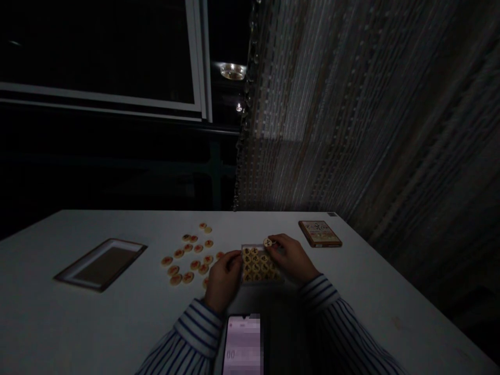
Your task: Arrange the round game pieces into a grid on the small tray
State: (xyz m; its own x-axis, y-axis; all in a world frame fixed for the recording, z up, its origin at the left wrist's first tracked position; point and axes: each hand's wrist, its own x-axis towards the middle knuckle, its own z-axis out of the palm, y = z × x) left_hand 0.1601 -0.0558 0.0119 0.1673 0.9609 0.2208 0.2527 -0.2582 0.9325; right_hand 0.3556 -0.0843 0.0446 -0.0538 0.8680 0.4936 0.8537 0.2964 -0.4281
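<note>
A shallow plastic tray (261, 283) sits in front of me, filled with rows of round xiangqi pieces (255, 259) bearing dark characters. At its left rim, my left hand (222, 281) is closed, fingertips pinching the edge. Between the fingertips of my right hand (292, 258) is a single xiangqi piece (267, 242), held over the tray's far right corner, its dark character facing up. Several loose pieces, mostly with red characters (198, 248), lie scattered on the table left of the tray. My left hand partly covers a few of them.
The white table (128, 323) carries an open box lid or shallow box (102, 264) at left and a flat printed box (319, 233) at right. A lit phone (242, 344) lies close to me. Behind the table hangs a string curtain (304, 104); the room is dim.
</note>
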